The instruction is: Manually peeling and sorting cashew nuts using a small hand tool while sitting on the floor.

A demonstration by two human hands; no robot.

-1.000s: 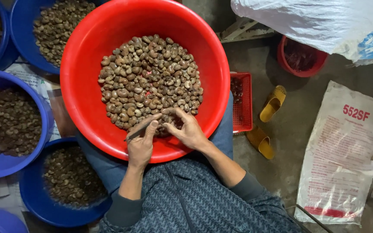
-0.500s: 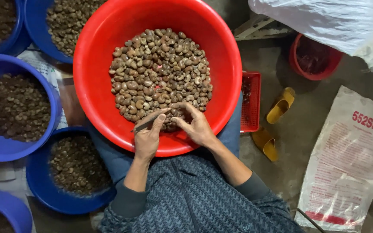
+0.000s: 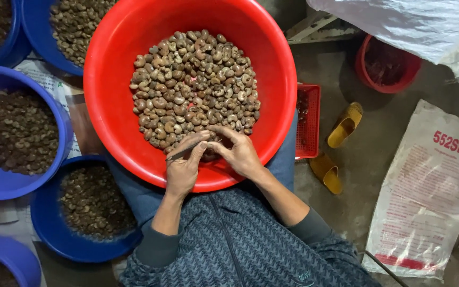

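we have both hands down at the near edge of the heap in the big round red plastic basin (image 3: 107, 106) that sits on our lap. our left hand (image 3: 183, 169) has its fingers curled together around a thin dark metal blade or pick (image 3: 180, 154), the tool lying slantwise under the thumb with its tip pointing away to the left of the fingertips. our right hand (image 3: 240, 154) meets it from the other side, thumb and forefinger pinched on something small between the two hands; it is most likely one brown unpeeled cashew kernel, though the fingers hide it and we cannot tell its exact position. the pile of brown mottled cashew kernels (image 3: 195, 85) lies just beyond the fingertips, touching them. we judge the step in hand to be scraping or prying the skin off a single kernel, with the blade working against it. the next move seems to call for a steady pinch on the right and a short, light stroke from the tool so the kernel does not split. out past our left hand stand round blue plastic bowls of darker kernels (image 3: 17, 133), and beyond the right lie a small red plastic tray (image 3: 308, 121), yellow slippers (image 3: 345, 125) and a white printed sack (image 3: 426, 191).
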